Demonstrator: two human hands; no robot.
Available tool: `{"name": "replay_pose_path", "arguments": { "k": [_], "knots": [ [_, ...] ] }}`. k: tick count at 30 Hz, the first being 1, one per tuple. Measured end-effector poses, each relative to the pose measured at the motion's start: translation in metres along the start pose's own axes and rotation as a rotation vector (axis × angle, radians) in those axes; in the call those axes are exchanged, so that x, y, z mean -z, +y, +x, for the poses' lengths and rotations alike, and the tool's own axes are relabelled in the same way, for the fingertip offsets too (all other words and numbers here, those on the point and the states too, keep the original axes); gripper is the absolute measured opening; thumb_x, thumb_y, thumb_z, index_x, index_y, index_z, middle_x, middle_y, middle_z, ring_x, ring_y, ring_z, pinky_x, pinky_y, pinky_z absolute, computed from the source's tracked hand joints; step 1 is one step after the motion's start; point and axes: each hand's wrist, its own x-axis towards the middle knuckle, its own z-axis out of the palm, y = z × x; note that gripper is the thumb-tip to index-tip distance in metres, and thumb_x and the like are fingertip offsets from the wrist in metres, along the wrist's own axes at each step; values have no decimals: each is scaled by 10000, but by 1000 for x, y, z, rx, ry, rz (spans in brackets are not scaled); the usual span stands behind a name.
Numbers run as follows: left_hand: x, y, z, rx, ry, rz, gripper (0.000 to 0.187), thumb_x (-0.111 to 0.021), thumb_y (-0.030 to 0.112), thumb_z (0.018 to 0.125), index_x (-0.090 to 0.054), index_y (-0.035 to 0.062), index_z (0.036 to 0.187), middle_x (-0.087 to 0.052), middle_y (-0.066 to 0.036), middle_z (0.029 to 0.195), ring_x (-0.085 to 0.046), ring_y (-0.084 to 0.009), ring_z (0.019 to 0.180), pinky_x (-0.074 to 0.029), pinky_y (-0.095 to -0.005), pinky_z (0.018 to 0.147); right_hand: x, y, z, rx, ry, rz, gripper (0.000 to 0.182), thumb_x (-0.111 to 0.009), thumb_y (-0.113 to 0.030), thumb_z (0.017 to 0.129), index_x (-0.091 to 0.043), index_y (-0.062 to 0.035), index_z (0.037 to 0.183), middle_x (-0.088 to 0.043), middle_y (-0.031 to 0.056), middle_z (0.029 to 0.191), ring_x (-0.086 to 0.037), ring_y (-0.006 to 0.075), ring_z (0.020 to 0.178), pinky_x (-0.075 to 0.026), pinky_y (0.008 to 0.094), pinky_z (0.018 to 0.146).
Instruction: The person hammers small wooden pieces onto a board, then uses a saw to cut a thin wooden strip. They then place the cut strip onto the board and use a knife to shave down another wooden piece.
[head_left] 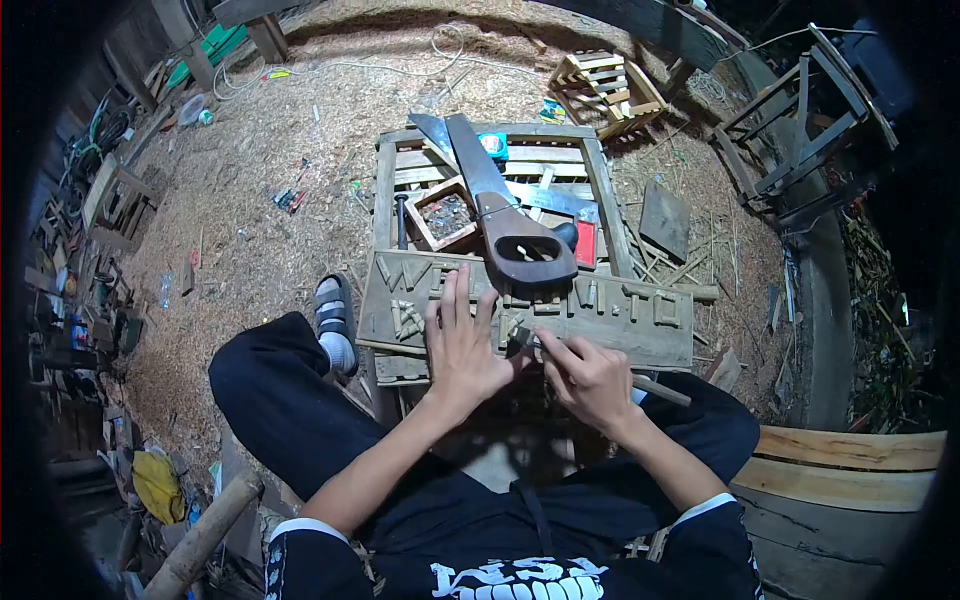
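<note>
Weathered and grey-brown, the board [650,345] lies beneath the left hand [462,355], whose fingers are spread wide, probably to steady it. Left of them, short sticks [398,320] stand out pale in slanting groups. Beyond the fingertips, the handsaw [475,170] seems placed within reach. The right hand [592,385] pinches its fingers narrow on a dark piece [520,338], too unclear to identify, likely for fine control. Right of those fingers, rough sticks outline a small rectangle [657,308].
</note>
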Motion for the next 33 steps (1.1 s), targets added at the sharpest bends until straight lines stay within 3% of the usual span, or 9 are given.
{"name": "replay_pose_path", "arguments": {
  "k": [2,6,10,15,18,23,26,30,33],
  "knots": [
    [-2,-2,1,-6,24,-4,969,-837,617,695,-444,78,1399,-281,-260,1649,-234,-387,1544,-218,-533,1170,-1,2,-3,27,134,55,515,-757,-194,891,-671,-206,1399,-607,61,782,-657,259,631,-546,407,570],
    [-3,1,-1,0,52,-50,997,-913,492,611,-437,90,1389,-287,-222,1648,-238,-395,1545,-231,-555,1170,-1,1,-3,-33,-23,6,491,-748,-153,880,-694,-154,1368,-621,76,794,-647,273,613,-532,416,565],
    [-3,0,0,13,32,-43,962,-857,580,666,-450,93,1390,-296,-227,1643,-241,-397,1544,-222,-560,1177,5,0,-2,3,140,128,476,-723,-192,924,-669,-181,1397,-645,95,811,-678,294,646,-549,427,573],
    [-4,1,1,-1,47,-28,940,-840,585,686,-454,94,1389,-298,-231,1641,-244,-396,1543,-221,-561,1176,7,-6,1,-104,-72,45,435,-711,-148,918,-694,-118,1351,-629,106,791,-663,314,620,-529,435,563],
    [-5,-1,-2,10,51,-11,933,-846,567,687,-454,95,1390,-297,-231,1644,-249,-395,1540,-224,-555,1177,2,-1,-3,-88,97,155,425,-706,-191,950,-680,-165,1374,-645,113,804,-674,323,636,-546,446,573],
    [-1,1,1,-14,56,-19,914,-835,561,706,-454,81,1384,-304,-242,1634,-254,-394,1537,-228,-546,1175,8,-3,3,-138,-85,53,471,-716,-175,931,-667,-149,1398,-635,101,801,-670,308,640,-544,436,587],
    [-4,1,-2,-3,56,-14,913,-839,548,698,-459,76,1381,-314,-243,1625,-254,-393,1535,-229,-541,1174,1,2,-4,-90,73,163,460,-707,-199,951,-660,-187,1409,-646,99,820,-672,307,652,-549,431,586],
    [-2,0,2,-16,60,16,908,-836,556,697,-462,79,1374,-327,-236,1620,-265,-397,1530,-249,-548,1156,6,0,1,-94,-66,38,483,-718,-173,932,-663,-160,1411,-635,87,815,-665,291,656,-540,418,581],
    [-4,-1,-3,-12,78,-20,925,-846,552,683,-460,84,1381,-330,-231,1620,-267,-397,1530,-248,-554,1156,6,1,2,-71,33,111,476,-709,-190,948,-655,-189,1420,-637,91,815,-672,293,659,-539,425,575]
  ]
}}
